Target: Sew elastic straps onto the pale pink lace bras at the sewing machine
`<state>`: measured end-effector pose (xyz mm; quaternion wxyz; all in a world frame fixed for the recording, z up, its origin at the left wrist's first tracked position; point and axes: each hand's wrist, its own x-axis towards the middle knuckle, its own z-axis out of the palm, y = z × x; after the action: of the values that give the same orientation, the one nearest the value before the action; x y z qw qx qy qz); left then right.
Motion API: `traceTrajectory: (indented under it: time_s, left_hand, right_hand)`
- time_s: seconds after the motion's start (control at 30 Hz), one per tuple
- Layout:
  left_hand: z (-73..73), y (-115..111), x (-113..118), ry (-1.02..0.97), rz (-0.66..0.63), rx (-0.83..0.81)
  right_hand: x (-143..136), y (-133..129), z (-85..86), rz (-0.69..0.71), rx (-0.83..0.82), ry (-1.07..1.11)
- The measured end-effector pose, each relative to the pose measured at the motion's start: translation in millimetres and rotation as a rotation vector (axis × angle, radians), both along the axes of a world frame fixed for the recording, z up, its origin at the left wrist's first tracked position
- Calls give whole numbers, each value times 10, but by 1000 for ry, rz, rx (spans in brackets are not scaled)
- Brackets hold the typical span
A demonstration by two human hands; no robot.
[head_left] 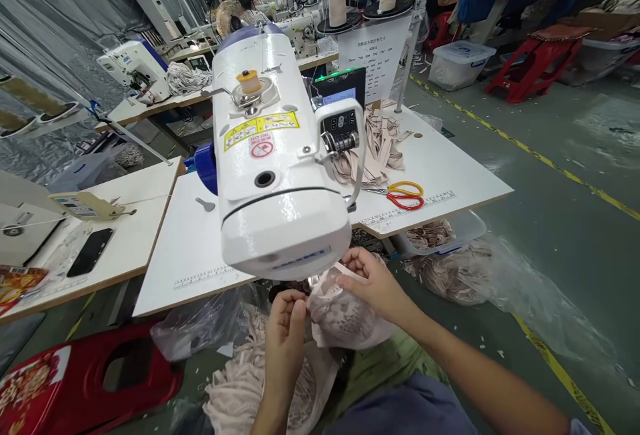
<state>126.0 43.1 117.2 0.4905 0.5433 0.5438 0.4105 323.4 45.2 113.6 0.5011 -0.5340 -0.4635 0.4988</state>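
Note:
A pale pink lace bra (pixel 345 318) hangs under the front end of a white sewing machine (pixel 280 155). My right hand (pixel 373 281) pinches its upper edge between thumb and fingers, close below the machine head. At the bra's left edge my left hand (pixel 287 328) is closed, thumb against the fingers, on the fabric. The needle area is hidden behind the machine head. Below my left hand, a heap of similar pale lace pieces (pixel 237 388) lies near my lap.
Scissors with red and yellow handles (pixel 406 195) lie on the white table (pixel 465 181) beside a pile of beige strips (pixel 377 145). A phone (pixel 90 252) rests on the left table. Red stools (pixel 537 65), a plastic bin (pixel 460 65) and plastic bags stand around.

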Motion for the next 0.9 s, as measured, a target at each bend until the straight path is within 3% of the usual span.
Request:
traceTrajectory:
  time_s: [0.17,0.3,0.43,0.53,0.67,0.8,0.9]
  left_hand:
    - [-42,-121,16,-87,-335,-205]
    - [-41,-172,238,-287,-417,-438]
    - [151,-160,372,-538,-475,-544]
    - [382,-37,121,-726,-286,-556]
    - [727,265,-494,-891,65,-395]
    - [987,534,-886,-1010,438,-192]
    - [1013,639,-1069,-944,602,-176]
  right_hand:
    - [194,-305,57,128,-152,110]
    - [210,-512,91,195,-217,147]
    - [216,-585,12,357,-57,-61]
    - [316,-597,-189,499,116,-436]
    - [518,-617,-446,625,176,-756]
    - [673,-624,-448,595,161,-766]
    - [740,-615,-365,541,24,-586]
